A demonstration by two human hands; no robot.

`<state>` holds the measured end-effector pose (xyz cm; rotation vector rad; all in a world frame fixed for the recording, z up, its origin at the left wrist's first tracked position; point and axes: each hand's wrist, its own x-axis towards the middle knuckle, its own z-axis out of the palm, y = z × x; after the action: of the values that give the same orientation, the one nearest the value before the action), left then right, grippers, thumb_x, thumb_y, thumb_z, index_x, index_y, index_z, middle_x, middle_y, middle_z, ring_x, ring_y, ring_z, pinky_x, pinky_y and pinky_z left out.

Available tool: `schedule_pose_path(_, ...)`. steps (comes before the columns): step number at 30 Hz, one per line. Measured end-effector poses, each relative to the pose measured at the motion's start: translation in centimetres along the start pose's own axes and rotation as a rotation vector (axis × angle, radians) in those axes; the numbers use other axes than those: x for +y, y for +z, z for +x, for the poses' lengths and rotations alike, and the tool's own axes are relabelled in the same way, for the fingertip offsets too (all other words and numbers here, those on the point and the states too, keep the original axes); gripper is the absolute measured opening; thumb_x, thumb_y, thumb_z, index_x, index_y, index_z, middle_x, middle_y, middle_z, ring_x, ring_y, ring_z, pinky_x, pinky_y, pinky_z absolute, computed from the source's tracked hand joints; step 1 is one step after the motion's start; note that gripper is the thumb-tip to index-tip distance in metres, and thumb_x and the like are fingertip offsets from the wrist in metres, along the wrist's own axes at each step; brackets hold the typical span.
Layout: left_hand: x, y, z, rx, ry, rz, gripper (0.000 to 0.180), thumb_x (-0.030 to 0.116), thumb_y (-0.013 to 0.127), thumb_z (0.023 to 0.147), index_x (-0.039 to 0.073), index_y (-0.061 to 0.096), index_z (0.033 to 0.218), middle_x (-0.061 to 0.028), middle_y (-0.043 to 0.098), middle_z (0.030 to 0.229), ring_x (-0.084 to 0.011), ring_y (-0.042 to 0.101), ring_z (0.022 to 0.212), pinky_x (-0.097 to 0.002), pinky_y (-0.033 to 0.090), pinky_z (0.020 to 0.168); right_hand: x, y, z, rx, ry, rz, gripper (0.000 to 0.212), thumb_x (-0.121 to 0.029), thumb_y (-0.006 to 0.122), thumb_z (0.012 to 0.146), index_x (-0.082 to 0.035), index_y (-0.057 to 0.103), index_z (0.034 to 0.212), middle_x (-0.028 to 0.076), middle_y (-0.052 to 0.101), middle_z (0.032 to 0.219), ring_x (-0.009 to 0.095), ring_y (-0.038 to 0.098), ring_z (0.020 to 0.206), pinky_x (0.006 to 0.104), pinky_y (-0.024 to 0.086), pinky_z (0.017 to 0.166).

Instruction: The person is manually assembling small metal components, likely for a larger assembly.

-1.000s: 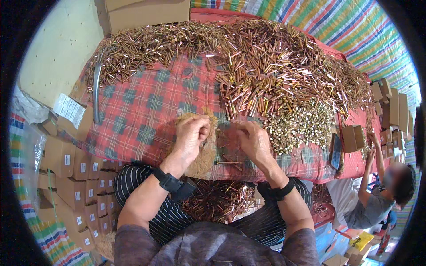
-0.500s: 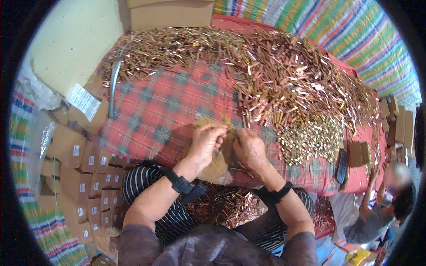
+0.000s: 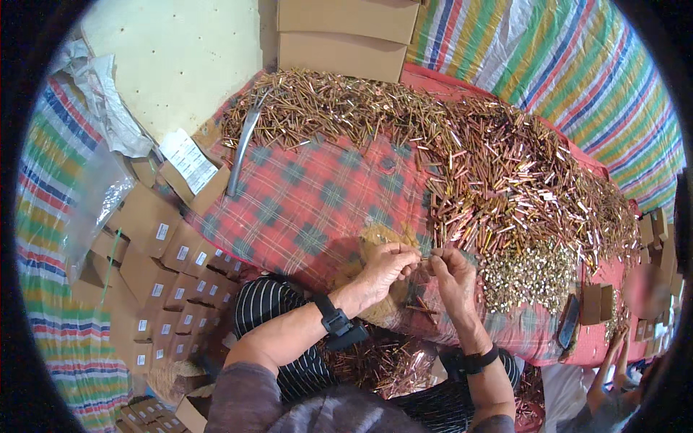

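My left hand (image 3: 388, 267) and my right hand (image 3: 455, 278) almost meet above a red-and-green plaid cloth (image 3: 289, 195). Thumb and fingers are pinched together on each. Something small and thin shows between the fingertips; its kind is too small to make out. A worn tan patch (image 3: 382, 312) spreads on the cloth beneath them. To the right of my right hand lies a heap of short, shiny gold-coloured pieces (image 3: 530, 278). Behind it runs a broad pile of thin copper-coloured metal sticks (image 3: 498, 184). A few loose sticks (image 3: 424, 309) lie below my hands.
A curved grey metal bar (image 3: 244, 148) rests on the cloth's left. Labelled brown cartons (image 3: 162, 289) stack at the left, with larger cardboard (image 3: 343, 54) behind. An open small box (image 3: 596, 303) and a dark blue object (image 3: 568, 321) stand right, near another person's arm (image 3: 612, 364).
The view has swung, so the cloth and piles sit farther right and lower. My right hand has turned more upright, and the fingertips of both hands now come closer together.
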<state>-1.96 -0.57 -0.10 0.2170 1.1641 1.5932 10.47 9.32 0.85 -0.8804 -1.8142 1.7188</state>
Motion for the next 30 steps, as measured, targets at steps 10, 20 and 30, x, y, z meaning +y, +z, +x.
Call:
schedule_pose_path(10, 0.2, -0.3, 0.0, -0.033, 0.043, 0.045, 0.010, 0.011, 0.061, 0.081, 0.003, 0.061, 0.086, 0.0008, 0.056, 0.074, -0.0050, 0.045, 0.061, -0.0189, 0.033, 0.053, -0.6, 0.0, -0.2, -0.088, -0.056, -0.040, 0.011, -0.004, 0.060, 0.083, 0.000, 0.061, 0.093, 0.001, 0.058, 0.076, 0.006, 0.051, 0.068, 0.0203, 0.043, 0.063)
schedule_pose_path(20, 0.1, -0.3, 0.1, -0.071, 0.082, -0.009, 0.008, 0.010, 0.062, 0.080, 0.003, 0.060, 0.083, 0.0022, 0.052, 0.068, -0.0046, 0.041, 0.058, -0.0199, 0.030, 0.051, -1.4, 0.3, -1.0, -0.023, -0.212, -0.258, 0.009, 0.000, 0.059, 0.083, 0.000, 0.061, 0.091, 0.003, 0.058, 0.078, 0.009, 0.053, 0.069, 0.0232, 0.045, 0.063)
schedule_pose_path(30, 0.5, 0.3, -0.6, -0.111, 0.111, 0.038, 0.008, 0.008, 0.061, 0.080, 0.001, 0.060, 0.084, 0.0015, 0.054, 0.069, -0.0044, 0.042, 0.058, -0.0185, 0.032, 0.052, -1.1, 0.1, -1.2, 0.016, -0.130, -0.157, 0.007, -0.004, 0.058, 0.085, 0.001, 0.061, 0.089, 0.004, 0.060, 0.075, 0.009, 0.055, 0.066, 0.0236, 0.045, 0.060)
